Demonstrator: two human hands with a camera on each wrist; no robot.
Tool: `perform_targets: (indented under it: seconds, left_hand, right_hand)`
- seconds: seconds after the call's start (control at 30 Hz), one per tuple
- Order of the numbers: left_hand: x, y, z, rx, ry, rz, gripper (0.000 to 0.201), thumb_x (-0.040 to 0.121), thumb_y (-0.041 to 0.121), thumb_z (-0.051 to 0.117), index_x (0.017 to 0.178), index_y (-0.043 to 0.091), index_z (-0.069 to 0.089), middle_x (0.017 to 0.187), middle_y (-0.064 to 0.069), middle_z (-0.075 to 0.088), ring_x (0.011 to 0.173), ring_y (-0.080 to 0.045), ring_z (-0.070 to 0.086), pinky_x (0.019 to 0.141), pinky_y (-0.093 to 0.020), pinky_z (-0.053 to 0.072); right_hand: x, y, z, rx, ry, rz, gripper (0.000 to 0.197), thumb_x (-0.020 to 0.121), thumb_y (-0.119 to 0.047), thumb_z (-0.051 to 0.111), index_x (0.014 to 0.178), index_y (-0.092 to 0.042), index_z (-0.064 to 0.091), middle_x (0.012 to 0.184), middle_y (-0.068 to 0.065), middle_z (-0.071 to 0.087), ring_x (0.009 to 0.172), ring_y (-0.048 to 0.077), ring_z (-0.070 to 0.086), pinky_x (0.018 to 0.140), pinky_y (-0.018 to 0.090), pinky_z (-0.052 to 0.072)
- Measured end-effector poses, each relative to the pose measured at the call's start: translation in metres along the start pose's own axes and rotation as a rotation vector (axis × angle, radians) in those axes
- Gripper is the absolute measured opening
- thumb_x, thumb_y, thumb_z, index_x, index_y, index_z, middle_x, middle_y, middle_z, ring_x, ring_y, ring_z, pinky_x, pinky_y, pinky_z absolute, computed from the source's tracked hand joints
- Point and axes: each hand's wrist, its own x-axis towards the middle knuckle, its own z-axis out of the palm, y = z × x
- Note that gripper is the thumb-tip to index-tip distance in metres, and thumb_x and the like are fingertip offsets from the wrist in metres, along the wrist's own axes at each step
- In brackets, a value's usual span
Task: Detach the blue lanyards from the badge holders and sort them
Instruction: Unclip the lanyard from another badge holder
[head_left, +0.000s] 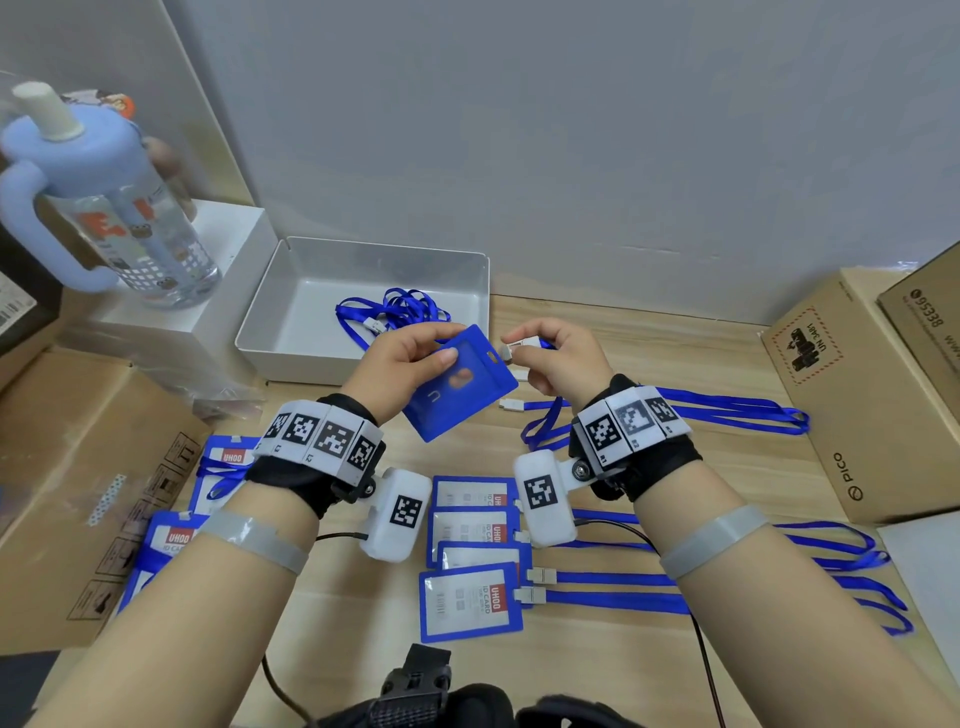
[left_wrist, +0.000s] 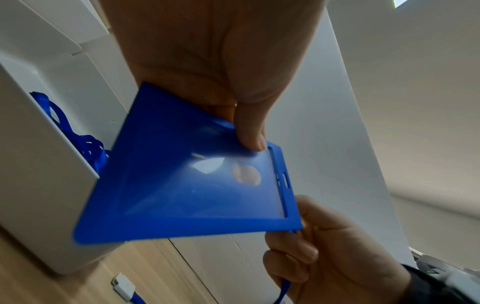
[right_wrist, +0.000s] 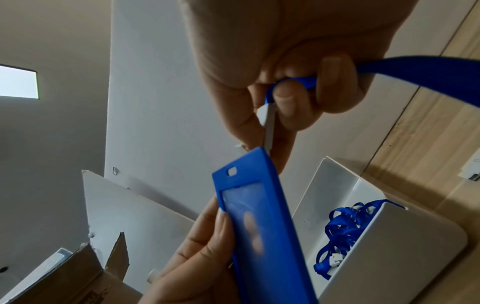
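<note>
L hand (head_left: 415, 353) fingers clamped on badge holder (head_left: 457, 384), held above counter just front of tray (head_left: 291, 291) | R hand (head_left: 558, 358) fingers pinch lanyard clip (head_left: 519, 345) at holder's slot end, R side | clip looks just free/apart | next: lanyard to tray, R hand nearer.

Far left I note a clear drinking bottle with pale blue lid and handle (head_left: 111, 208), standing on a white rectangular box (head_left: 208, 291). Brown cardboard carton (head_left: 72, 467) sits at left, bearing handling symbols. Two tan cardboard boxes (head_left: 852, 395) are stacked at right on the light wooden tabletop (head_left: 649, 353). Grey wall (head_left: 571, 130) behind.
</note>
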Motion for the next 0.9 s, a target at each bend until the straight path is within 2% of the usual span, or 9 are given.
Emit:
perform_targets:
  seconds: [0.1, 0.2, 0.33, 0.47, 0.67, 0.8, 0.9]
  left_hand:
    - [0.0011, 0.0005, 0.0013, -0.002, -0.017, -0.007, 0.033, 0.090, -0.001, 0.047, 0.114, 0.021, 0.053, 0.069, 0.027, 0.068, 0.071, 0.012, 0.062, 0.064, -0.004, 0.044]
    - [0.0022, 0.0007, 0.0009, 0.026, -0.036, -0.004, 0.037, 0.091, -0.001, 0.047, 0.118, 0.023, 0.050, 0.072, 0.028, 0.068, 0.075, 0.013, 0.060, 0.068, -0.003, 0.042]
    - [0.0034, -0.0008, 0.0003, 0.041, -0.043, 0.001, 0.038, 0.091, -0.001, 0.047, 0.120, 0.022, 0.049, 0.085, 0.019, 0.067, 0.076, 0.014, 0.060, 0.070, -0.003, 0.043]
    - [0.0043, -0.0038, 0.0003, 0.049, -0.058, -0.007, 0.038, 0.091, -0.001, 0.046, 0.121, 0.024, 0.047, 0.069, 0.025, 0.068, 0.073, 0.013, 0.059, 0.071, -0.003, 0.042]
    - [0.0057, -0.0044, -0.0001, 0.081, -0.037, -0.007, 0.039, 0.091, 0.000, 0.047, 0.120, 0.026, 0.048, 0.074, 0.028, 0.068, 0.076, 0.015, 0.058, 0.072, -0.002, 0.042]
    - [0.0055, -0.0065, 0.0006, 0.129, -0.007, 0.009, 0.037, 0.091, 0.001, 0.048, 0.126, 0.012, 0.051, 0.095, 0.017, 0.062, 0.079, 0.019, 0.057, 0.075, -0.002, 0.042]
    - [0.0057, -0.0088, 0.0024, 0.145, 0.007, 0.017, 0.037, 0.090, 0.000, 0.049, 0.126, 0.007, 0.051, 0.095, 0.014, 0.061, 0.077, 0.019, 0.057, 0.074, -0.002, 0.042]
  right_hand:
    - [-0.0005, 0.0005, 0.0002, 0.003, -0.070, 0.026, 0.023, 0.081, 0.003, 0.060, 0.070, -0.017, 0.059, 0.036, -0.013, 0.029, 0.028, 0.005, 0.023, 0.033, 0.013, 0.021]
    - [-0.0010, 0.0002, 0.0003, -0.004, -0.103, 0.036, 0.023, 0.080, 0.004, 0.061, 0.069, -0.017, 0.059, 0.034, -0.013, 0.029, 0.029, 0.005, 0.021, 0.033, 0.013, 0.019]
    - [-0.0011, 0.0007, 0.0010, -0.006, -0.124, 0.036, 0.023, 0.080, 0.003, 0.061, 0.069, -0.017, 0.059, 0.033, -0.012, 0.032, 0.029, 0.005, 0.021, 0.033, 0.013, 0.019]
    - [-0.0001, 0.0012, 0.0005, 0.019, -0.116, 0.039, 0.023, 0.079, 0.002, 0.063, 0.069, -0.018, 0.059, 0.034, -0.011, 0.031, 0.030, 0.006, 0.021, 0.035, 0.015, 0.018]
    - [-0.0006, 0.0010, 0.0004, 0.105, -0.102, 0.058, 0.019, 0.080, 0.001, 0.063, 0.073, -0.015, 0.057, 0.032, -0.010, 0.043, 0.029, 0.004, 0.023, 0.037, 0.017, 0.017]
    - [-0.0016, 0.0005, 0.0003, 0.198, -0.100, 0.085, 0.017, 0.083, 0.000, 0.060, 0.075, -0.015, 0.055, 0.035, -0.009, 0.050, 0.028, 0.004, 0.025, 0.040, 0.019, 0.017]
    - [-0.0022, 0.0013, 0.0030, 0.218, -0.126, 0.089, 0.015, 0.088, -0.005, 0.056, 0.076, -0.014, 0.053, 0.039, -0.010, 0.049, 0.029, 0.003, 0.025, 0.041, 0.019, 0.015]
